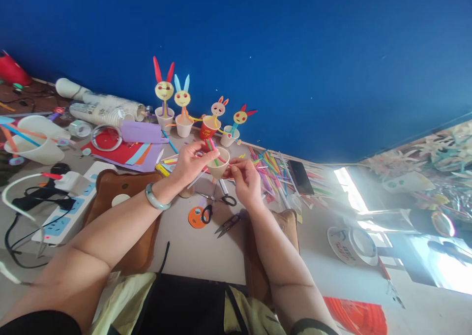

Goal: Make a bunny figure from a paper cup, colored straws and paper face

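A white paper cup [221, 170] is held up over the table, its mouth tilted towards me. My left hand [191, 160] is closed around pink and green strips [210, 144] at the cup's left rim; the lower ends reach inside. On the other side, my right hand [245, 180] pinches the cup's wall, fingertips partly hidden. Below the hands lie black-handled scissors [207, 214], an orange paper disc with a drawn eye [196, 217] and small dark thread snips [228, 223].
Several cups with paper rabbit heads [164, 90] stand along the blue wall. Loose coloured strips [271, 170] and a phone [300, 176] lie to the right. At left are a power strip [79, 202], purple paper [142, 132] and clear tape [80, 128]. Brown cushions [138, 246] lie under my forearms.
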Demonstrator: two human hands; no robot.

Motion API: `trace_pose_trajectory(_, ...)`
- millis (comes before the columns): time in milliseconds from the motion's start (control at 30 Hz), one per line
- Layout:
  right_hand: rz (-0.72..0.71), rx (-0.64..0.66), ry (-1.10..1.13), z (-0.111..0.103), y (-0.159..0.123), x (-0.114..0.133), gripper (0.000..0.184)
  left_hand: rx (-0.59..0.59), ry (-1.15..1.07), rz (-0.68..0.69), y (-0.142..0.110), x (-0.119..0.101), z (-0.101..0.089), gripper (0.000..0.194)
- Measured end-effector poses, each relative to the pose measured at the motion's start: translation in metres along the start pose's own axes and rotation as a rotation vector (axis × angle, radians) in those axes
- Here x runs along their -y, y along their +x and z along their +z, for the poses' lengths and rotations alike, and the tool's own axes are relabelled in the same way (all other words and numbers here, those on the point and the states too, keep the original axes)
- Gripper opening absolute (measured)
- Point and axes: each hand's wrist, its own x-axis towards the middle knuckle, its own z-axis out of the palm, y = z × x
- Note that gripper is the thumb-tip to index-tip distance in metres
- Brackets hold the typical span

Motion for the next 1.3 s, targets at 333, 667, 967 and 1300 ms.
trace_pose_trajectory(333,0.018,0.004,0.036,0.001,-0.001,0.002,0.032,0.002,0.037,0.106,0.007,0.008,-0.004,0.030)
trace_pose_trajectory(667,0.070,-0.109,0.089,-0.009,0.008,-0.008,0.031,0.045,0.023,-0.002,0.016,0.014,-0.012,0.040)
trace_pose_trajectory(967,0.105,-0.162,0.188,-0.011,0.012,-0.003,0.035,0.095,-0.025,-0.233,0.013,0.004,-0.010,0.026)
trace_pose_trajectory(1300,0.078,-0.217,0.223,-0.011,0.014,-0.005,0.039,0.174,-0.341,-0.386,0.013,0.003,-0.009,0.053)
